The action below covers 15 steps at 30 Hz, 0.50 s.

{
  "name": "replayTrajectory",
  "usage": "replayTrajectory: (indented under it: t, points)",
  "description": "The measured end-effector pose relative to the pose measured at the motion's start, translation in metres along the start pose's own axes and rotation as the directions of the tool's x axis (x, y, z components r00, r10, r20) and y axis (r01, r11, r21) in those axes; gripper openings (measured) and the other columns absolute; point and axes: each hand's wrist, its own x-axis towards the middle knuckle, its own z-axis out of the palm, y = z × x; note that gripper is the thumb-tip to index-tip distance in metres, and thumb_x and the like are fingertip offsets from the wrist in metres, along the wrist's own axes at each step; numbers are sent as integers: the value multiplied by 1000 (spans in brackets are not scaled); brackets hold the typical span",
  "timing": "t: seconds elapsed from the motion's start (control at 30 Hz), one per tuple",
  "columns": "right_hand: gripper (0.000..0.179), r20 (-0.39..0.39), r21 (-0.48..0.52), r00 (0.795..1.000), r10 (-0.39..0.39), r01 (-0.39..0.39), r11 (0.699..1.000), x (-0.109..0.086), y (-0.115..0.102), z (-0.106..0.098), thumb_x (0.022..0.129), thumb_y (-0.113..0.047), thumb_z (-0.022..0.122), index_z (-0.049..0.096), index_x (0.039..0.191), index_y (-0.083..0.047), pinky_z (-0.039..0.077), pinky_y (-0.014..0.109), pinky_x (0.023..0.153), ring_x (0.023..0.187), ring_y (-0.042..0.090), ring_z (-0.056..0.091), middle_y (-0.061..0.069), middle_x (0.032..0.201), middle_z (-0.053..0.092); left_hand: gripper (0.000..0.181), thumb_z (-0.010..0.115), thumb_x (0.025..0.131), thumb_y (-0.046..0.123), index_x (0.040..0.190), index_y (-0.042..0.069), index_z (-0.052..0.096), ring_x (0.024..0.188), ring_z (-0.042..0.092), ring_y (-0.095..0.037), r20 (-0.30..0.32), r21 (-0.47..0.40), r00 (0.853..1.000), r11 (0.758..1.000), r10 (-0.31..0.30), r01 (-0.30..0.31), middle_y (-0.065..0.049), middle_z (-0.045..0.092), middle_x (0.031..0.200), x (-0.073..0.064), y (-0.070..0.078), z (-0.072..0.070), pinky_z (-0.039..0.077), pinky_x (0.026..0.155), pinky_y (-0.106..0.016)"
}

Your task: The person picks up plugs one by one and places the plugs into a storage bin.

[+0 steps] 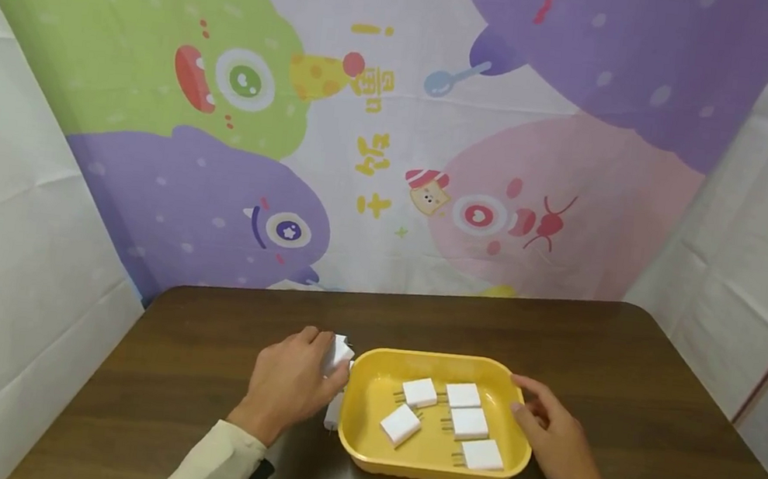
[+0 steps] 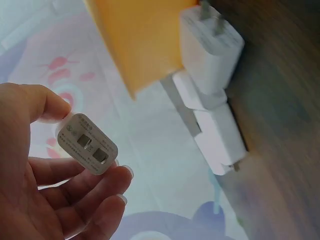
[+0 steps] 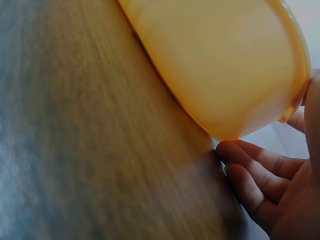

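Note:
My left hand [image 1: 292, 378], just left of the yellow plastic tray [image 1: 430, 472], pinches a white charger plug [image 2: 87, 144] between thumb and fingers. Its two flat metal prongs face the camera in the left wrist view. Beside the tray's left wall, several more white charger plugs [image 2: 220, 132] stand close together on the table, mostly hidden by this hand in the head view. At the tray's right end, my right hand [image 1: 556, 441] holds the rim, with fingertips against the outer wall in the right wrist view. Several white charger plugs [image 1: 468, 423] with metal prongs lie inside the tray.
A dark brown wooden table [image 1: 203, 353] carries the tray near its front middle. Behind it hangs a cloth backdrop [image 1: 382, 255] with cartoon figures. White sheets [image 1: 30, 194] hang at both sides.

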Motion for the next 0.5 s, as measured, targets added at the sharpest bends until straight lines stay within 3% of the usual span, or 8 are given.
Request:
replayTrajectory:
  t: [0.23,0.5]
  points:
    - [39,0,6,1000,-4,4,1000,0,2,2,101,-36,59,57,138,-24,47,27,70,83,13,59,1,95,67,41,66,87,43,105,7,73,58,55,-16,-34,0,997,997,74,-75,-5,63,85,0,14,-6,47,48,-33]
    - [36,-26,14,999,-24,25,1000,0,2,2,101,-32,60,58,136,-23,47,27,70,81,13,60,2,93,67,36,67,85,43,97,9,72,59,56,-16,-85,-15,986,989,144,-145,-3,63,82,4,30,-6,46,48,-33]
